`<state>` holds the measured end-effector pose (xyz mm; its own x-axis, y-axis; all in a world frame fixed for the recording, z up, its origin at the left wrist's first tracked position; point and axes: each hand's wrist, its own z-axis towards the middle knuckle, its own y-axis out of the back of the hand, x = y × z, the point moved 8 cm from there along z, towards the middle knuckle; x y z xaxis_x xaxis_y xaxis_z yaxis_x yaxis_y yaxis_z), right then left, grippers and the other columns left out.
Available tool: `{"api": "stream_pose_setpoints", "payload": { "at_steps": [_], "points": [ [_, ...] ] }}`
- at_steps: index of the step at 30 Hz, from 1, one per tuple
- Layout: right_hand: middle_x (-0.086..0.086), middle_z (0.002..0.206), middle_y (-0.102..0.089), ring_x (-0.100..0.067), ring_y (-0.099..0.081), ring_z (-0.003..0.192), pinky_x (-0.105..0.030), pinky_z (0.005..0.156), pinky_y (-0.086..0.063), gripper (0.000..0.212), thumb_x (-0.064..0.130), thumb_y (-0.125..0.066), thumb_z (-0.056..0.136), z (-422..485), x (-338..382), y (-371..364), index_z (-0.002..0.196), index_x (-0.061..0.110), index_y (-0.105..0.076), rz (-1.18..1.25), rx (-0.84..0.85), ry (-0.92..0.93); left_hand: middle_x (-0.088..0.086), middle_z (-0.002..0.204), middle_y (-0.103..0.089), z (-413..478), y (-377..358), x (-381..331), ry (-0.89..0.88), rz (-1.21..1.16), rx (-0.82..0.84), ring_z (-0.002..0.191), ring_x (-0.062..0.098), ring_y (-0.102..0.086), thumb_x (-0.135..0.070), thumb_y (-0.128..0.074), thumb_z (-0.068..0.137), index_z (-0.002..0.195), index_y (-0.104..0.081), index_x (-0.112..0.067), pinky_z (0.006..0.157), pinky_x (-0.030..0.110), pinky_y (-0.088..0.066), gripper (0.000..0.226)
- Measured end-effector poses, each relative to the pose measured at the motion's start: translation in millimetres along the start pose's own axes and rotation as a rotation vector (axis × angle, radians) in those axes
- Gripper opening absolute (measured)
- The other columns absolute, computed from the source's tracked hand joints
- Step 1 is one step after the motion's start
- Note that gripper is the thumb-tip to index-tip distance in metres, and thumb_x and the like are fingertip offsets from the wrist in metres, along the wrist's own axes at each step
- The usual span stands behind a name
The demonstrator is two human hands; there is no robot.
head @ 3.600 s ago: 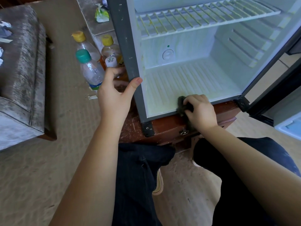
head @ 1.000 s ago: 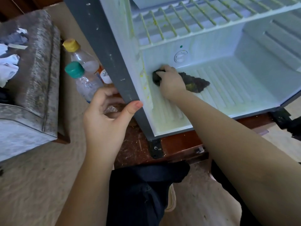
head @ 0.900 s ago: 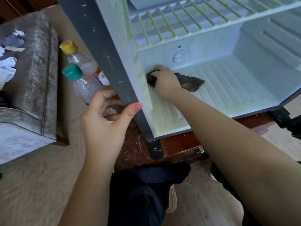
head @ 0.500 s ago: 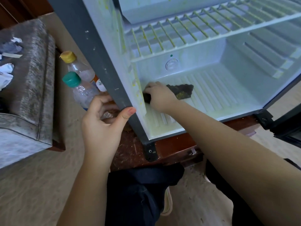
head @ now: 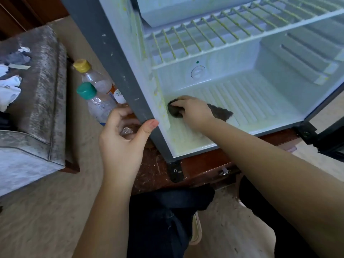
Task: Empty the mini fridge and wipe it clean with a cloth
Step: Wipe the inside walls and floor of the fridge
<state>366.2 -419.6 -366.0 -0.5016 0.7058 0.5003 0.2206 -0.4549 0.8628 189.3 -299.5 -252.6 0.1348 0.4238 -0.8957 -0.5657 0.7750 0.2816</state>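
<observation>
The mini fridge [head: 119,75] stands open on a low wooden stand, its white inside empty and smeared with yellow-green stains. My right hand [head: 193,110] is inside on the ribbed floor, pressing a dark cloth [head: 220,113] against the bottom left corner by the side wall. My left hand [head: 124,140] grips the fridge's grey left front edge, thumb on the front face. A white wire shelf [head: 210,36] sits above my right hand.
Plastic bottles with a yellow cap [head: 81,65] and a teal cap [head: 86,90] stand left of the fridge. A grey upholstered seat [head: 37,101] holding crumpled papers is at far left. The open fridge door [head: 329,144] is at right. My knees are below.
Earlier my right hand wiped at the front lip; since then it has gone deeper to the left inner corner and now rubs slightly forward along the side wall. My left hand stays put.
</observation>
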Motion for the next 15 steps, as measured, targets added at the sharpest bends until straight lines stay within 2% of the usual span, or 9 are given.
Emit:
{"api": "stream_pose_setpoints", "payload": {
  "at_steps": [4,8,12,15],
  "points": [
    [-0.001,0.139,-0.049,-0.027,-0.049,0.123,-0.028,0.093,-0.038,0.048,0.007,-0.045,0.091,42.8,8.2,-10.4,0.134,0.025,-0.055,-0.061,0.003,-0.096,-0.026,0.078,-0.066,1.5,0.5,1.8,-0.013,0.015,0.01,0.079,-0.005,-0.062,-0.028,-0.077,0.07,0.091,-0.055,-0.027,0.068,0.008,-0.044,0.031],
    [-0.002,0.135,-0.053,-0.027,-0.051,0.119,-0.029,0.088,-0.04,0.047,0.006,-0.046,0.09,39.9,9.5,-6.3,0.131,0.024,-0.058,-0.092,0.016,-0.093,-0.026,0.081,-0.066,0.9,1.1,-1.6,-0.035,0.022,0.018,0.081,-0.004,-0.062,-0.033,-0.08,0.069,0.091,-0.054,-0.032,0.068,0.008,-0.044,0.035],
    [0.001,0.134,-0.054,-0.025,-0.052,0.118,-0.03,0.086,-0.043,0.049,0.004,-0.046,0.088,-8.2,19.8,-11.6,0.132,0.023,-0.057,-0.069,-0.014,-0.053,-0.008,0.092,-0.068,-0.8,0.9,-2.3,-0.026,0.023,0.006,0.08,-0.005,-0.063,-0.017,-0.082,0.075,0.097,-0.057,-0.019,0.065,0.007,-0.044,0.033],
    [0.003,0.141,-0.049,-0.022,-0.047,0.126,-0.03,0.094,-0.042,0.051,0.001,-0.048,0.088,-62.8,32.2,-13.8,0.134,0.021,-0.056,-0.066,-0.022,-0.018,0.001,0.097,-0.069,-1.5,-0.4,-3.4,-0.009,0.022,0.003,0.079,-0.005,-0.062,-0.014,-0.08,0.078,0.097,-0.057,-0.02,0.066,0.007,-0.043,0.03]
  ]
}}
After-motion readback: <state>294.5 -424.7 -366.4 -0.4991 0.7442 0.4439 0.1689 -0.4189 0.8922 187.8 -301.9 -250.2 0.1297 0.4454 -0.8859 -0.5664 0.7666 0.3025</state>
